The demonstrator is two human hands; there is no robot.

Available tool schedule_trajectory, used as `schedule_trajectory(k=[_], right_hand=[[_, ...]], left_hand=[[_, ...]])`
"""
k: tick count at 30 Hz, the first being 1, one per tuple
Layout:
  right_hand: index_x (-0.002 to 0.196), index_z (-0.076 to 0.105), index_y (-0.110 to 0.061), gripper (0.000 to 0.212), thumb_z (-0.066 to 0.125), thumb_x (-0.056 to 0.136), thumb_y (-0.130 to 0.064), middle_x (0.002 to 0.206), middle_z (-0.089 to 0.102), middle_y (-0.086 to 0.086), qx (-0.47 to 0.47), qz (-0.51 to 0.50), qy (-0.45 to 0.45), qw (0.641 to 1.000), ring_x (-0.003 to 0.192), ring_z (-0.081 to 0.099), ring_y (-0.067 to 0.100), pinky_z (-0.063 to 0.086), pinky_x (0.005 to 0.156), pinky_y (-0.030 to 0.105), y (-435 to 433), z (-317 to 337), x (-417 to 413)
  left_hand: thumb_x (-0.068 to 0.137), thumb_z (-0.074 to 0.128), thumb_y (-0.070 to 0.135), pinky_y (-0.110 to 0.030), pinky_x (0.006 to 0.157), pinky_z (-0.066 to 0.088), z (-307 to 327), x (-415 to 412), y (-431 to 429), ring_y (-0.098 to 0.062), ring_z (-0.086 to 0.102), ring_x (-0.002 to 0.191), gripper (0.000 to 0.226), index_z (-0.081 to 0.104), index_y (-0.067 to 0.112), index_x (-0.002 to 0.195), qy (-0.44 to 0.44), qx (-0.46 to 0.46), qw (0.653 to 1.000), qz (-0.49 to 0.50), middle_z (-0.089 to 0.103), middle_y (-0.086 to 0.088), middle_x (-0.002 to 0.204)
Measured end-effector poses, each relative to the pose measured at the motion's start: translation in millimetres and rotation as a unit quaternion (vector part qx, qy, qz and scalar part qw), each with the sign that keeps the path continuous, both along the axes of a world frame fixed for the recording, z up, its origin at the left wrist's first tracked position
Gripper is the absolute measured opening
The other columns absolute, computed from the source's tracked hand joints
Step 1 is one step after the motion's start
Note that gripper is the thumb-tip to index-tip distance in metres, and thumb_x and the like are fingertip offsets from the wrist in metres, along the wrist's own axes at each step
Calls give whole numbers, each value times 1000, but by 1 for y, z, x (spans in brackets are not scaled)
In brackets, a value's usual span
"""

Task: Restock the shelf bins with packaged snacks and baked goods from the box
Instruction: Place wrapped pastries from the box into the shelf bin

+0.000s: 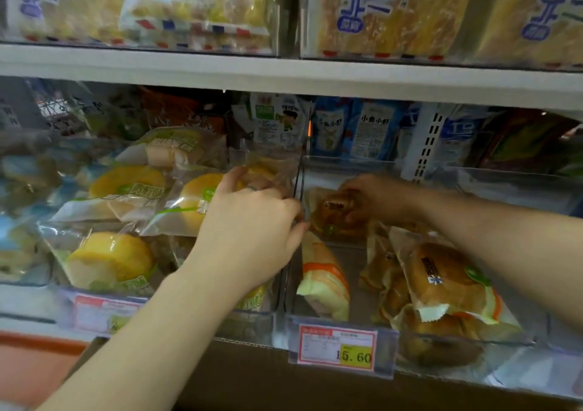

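The right hand (369,199) has its fingers clamped on a brown glazed bun in a clear wrapper (334,211), deep in the clear plastic right-hand bin (359,297). It is best seated flat against the back wall, label up, without disturbing the front packets. The left hand (249,221) curls at the clear divider (298,186) beside round yellow cakes in clear wrappers (126,183); I cannot tell whether it grips anything.

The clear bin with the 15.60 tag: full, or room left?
Partly full. The bin shows bare floor between the orange-striped packet and the bread packets.
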State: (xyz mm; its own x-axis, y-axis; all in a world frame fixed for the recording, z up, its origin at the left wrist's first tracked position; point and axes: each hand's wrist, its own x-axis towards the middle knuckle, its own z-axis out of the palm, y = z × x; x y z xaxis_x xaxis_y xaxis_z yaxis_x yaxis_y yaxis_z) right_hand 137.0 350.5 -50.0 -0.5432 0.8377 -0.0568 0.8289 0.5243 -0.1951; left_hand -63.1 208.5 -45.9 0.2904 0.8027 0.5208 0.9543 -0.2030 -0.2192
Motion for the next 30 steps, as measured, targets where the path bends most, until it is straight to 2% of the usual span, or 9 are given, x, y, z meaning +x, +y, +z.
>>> schedule_trajectory(k=[3,6,9,12,15,19,24,27,30], right_hand=[[109,61,-19,42,69,79,-46,99,57,0,78,16,-129,988,83,54,15,46,69,32,10,-15,-11],[119,51,-20,56,66,78,-56,110,57,2,123,13,-177,976,98,54,20,33,73,30,14,-23,-17],[124,46,-24,66,66,74,-63,116,60,1,155,28,-215,964,103,54,21,32,75,31,11,-15,-16],[131,47,-29,61,64,80,-58,127,57,-5,105,6,-110,988,110,54,16,37,84,28,-9,8,-8],[134,46,-28,60,67,82,-48,127,58,-8,-6,19,38,999,97,58,4,41,73,11,-46,30,-7],[149,21,-24,97,74,73,-52,147,39,-4,-120,62,-59,989,127,45,13,37,103,21,-90,23,-25],[143,29,-25,90,80,71,-45,133,50,-4,-91,46,-36,994,110,52,13,45,93,26,-90,2,-38],[143,28,-31,89,81,72,-34,136,46,-8,-95,31,89,991,117,51,10,42,97,21,-87,20,-12],[131,28,-54,82,82,72,-35,131,50,-15,-120,25,237,964,111,57,5,46,99,28,-97,36,26]], left_hand=[[82,45,43,-49,97,42,-2,-2,0,-26,68,78,34,74,27,74,-4,-2,1000,-11,70,2,73],[84,39,44,-49,99,40,-6,-2,-1,-25,67,82,40,74,28,75,-4,4,1000,-20,70,3,73],[84,38,45,-47,99,39,-5,-2,-1,-24,67,83,41,75,28,75,-6,6,1000,-22,70,5,73],[84,39,44,-47,99,40,-4,-1,-2,-24,67,81,41,75,28,74,-10,8,1000,-23,70,6,73],[83,39,43,-47,99,41,-5,-1,-2,-23,68,79,40,74,27,73,-7,12,1000,-25,70,5,73],[83,39,41,-45,99,40,-3,2,-3,-22,68,77,41,75,26,72,-2,17,1000,-12,71,5,74],[81,43,41,-47,97,43,-1,3,-6,-22,68,74,35,74,27,71,-5,4,1000,-10,70,6,73],[79,59,38,-49,95,45,0,0,-8,-22,68,74,18,73,28,73,-31,10,999,-38,69,7,72],[81,69,27,-39,93,47,3,-1,-14,-19,67,85,13,71,26,95,-107,27,988,-105,69,7,90]])
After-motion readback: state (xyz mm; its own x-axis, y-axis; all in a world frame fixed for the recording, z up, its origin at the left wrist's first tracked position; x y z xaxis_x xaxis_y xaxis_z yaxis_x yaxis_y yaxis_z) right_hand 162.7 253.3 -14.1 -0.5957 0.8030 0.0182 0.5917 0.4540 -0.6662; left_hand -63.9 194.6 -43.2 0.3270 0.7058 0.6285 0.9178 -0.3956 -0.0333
